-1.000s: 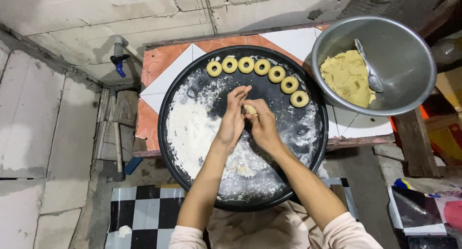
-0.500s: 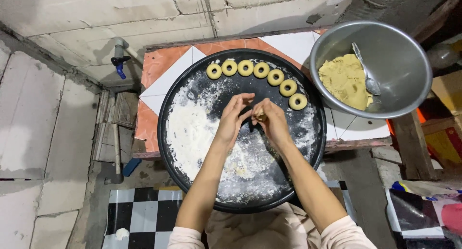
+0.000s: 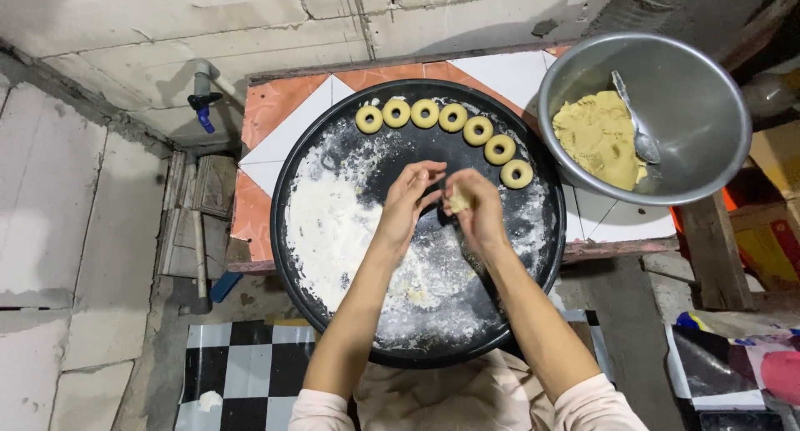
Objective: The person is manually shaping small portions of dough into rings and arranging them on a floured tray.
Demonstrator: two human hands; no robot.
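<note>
Both hands hover over the middle of a large round black tray (image 3: 292, 231) dusted with white flour. My right hand (image 3: 479, 210) pinches a small lump of pale yellow dough (image 3: 457, 200) in its fingers. My left hand (image 3: 408, 199) is close beside it, fingers curled toward the lump, touching or nearly touching it. Along the tray's far rim lies a curved row of several ring-shaped dough pieces (image 3: 452, 117).
A metal bowl (image 3: 700, 89) at the right holds a mass of yellow dough (image 3: 596, 139) and a spoon (image 3: 637, 123). The tray rests on an orange-and-white tiled ledge (image 3: 283, 114). Concrete wall behind, a pipe with a blue tap (image 3: 202, 106) at left, checkered floor below.
Both hands have stayed over the tray's middle, working the dough lump between the fingers. The lump now sits in the right hand's fingers, with the left hand slightly apart.
</note>
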